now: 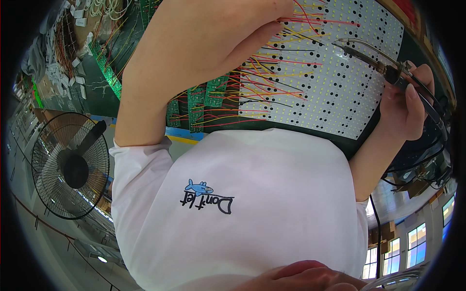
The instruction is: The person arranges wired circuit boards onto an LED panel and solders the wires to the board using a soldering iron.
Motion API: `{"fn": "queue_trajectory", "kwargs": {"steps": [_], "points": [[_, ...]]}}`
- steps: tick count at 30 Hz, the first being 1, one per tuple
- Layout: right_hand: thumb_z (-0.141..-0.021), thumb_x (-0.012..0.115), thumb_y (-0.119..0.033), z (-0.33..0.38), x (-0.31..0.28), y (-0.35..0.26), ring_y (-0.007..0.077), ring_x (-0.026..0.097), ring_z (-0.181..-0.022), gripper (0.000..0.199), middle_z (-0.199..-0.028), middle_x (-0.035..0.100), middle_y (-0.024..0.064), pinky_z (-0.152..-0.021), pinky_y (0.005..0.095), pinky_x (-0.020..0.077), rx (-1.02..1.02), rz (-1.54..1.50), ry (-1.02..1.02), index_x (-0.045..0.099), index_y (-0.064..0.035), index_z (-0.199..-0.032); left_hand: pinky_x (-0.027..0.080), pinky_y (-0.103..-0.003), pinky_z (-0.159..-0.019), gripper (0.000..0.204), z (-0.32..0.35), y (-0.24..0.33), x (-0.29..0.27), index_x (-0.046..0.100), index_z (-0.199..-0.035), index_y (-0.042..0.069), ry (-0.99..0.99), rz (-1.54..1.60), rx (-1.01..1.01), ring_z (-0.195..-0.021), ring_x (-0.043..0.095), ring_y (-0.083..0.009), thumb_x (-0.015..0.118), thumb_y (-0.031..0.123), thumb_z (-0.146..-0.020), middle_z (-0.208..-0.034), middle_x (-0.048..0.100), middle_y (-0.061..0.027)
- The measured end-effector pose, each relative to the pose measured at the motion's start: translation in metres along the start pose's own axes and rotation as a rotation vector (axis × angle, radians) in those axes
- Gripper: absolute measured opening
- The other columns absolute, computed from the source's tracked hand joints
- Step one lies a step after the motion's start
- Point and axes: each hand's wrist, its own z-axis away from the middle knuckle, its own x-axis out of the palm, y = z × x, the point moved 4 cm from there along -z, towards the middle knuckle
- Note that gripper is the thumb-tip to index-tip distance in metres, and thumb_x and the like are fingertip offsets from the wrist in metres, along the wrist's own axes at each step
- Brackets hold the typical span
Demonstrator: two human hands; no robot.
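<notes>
My left hand (247, 22) reaches over the work from the left, its fingers pinched together at the top edge on what looks like a thin red wire (335, 23). My right hand (405, 109) grips a soldering iron (395, 77) by its dark handle. A thin curved metal tube runs alongside the iron, and both tips hover over or touch the white LED board panel (335, 92); I cannot tell which. Red, yellow and black wires (276, 87) fan across the panel's left part. Small green circuit boards (196, 109) join some wires at their left ends.
The panel rests on a dark green table mat (310, 132). White connectors and bundled wires (63, 68) lie at the far left, near another green board strip (106, 72). A black fan (73, 165) stands left of me. Dark cables hang below the iron at right.
</notes>
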Motion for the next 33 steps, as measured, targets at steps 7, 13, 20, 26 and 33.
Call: {"fn": "queue_trajectory", "kwargs": {"steps": [7,13,20,26,33], "points": [[-0.085,0.057,-0.006,0.001,-0.003,-0.001,0.0126,0.045,-0.066,0.014,-0.079,0.056,0.0158,-0.058,0.0236,0.0339,0.009,-0.040,0.010,0.044,-0.0010,-0.089,0.046,-0.035,-0.071,0.018,-0.004,0.008,0.002,0.065,-0.097,0.010,0.086,0.181,0.097,-0.079,0.057,-0.0234,0.074,0.014,-0.081,-0.087,0.060,-0.0042],[-0.085,0.055,-0.007,0.000,-0.006,-0.002,0.0130,0.046,-0.066,0.014,-0.080,0.056,0.0166,-0.058,0.0241,0.0348,0.010,-0.089,0.038,0.044,-0.0007,-0.087,0.044,-0.035,-0.075,0.016,0.001,0.005,0.012,0.066,-0.095,0.012,-0.064,0.168,0.081,-0.078,0.057,-0.0222,0.073,0.013,-0.081,-0.083,0.056,-0.0017],[-0.084,0.054,-0.006,0.000,-0.008,-0.002,0.0141,0.045,-0.068,0.013,-0.080,0.055,0.0169,-0.059,0.0236,0.0344,0.014,-0.076,-0.051,0.043,-0.0013,-0.087,0.046,-0.036,-0.071,0.014,0.000,0.011,0.016,0.064,-0.092,0.011,-0.046,0.366,0.062,-0.078,0.058,-0.0242,0.073,0.013,-0.080,-0.085,0.057,-0.0026],[-0.084,0.054,-0.006,0.001,-0.008,-0.002,0.0136,0.044,-0.068,0.012,-0.079,0.054,0.0161,-0.059,0.0245,0.0344,0.030,-0.078,-0.003,0.043,-0.0018,-0.086,0.048,-0.036,-0.060,0.015,0.002,0.006,0.022,0.064,-0.090,0.011,-0.223,0.180,0.081,-0.068,0.060,-0.0242,0.073,0.013,-0.078,-0.088,0.061,-0.0040],[-0.085,0.056,-0.009,0.000,-0.001,-0.002,0.0122,0.043,-0.067,0.015,-0.078,0.053,0.0133,-0.059,0.0237,0.0345,-0.034,0.049,-0.114,0.045,0.0001,-0.089,0.048,-0.035,-0.058,0.016,0.002,0.013,0.021,0.063,-0.090,0.010,0.036,0.102,0.040,-0.065,0.059,-0.0233,0.072,0.013,-0.077,-0.083,0.060,-0.0033]]}}
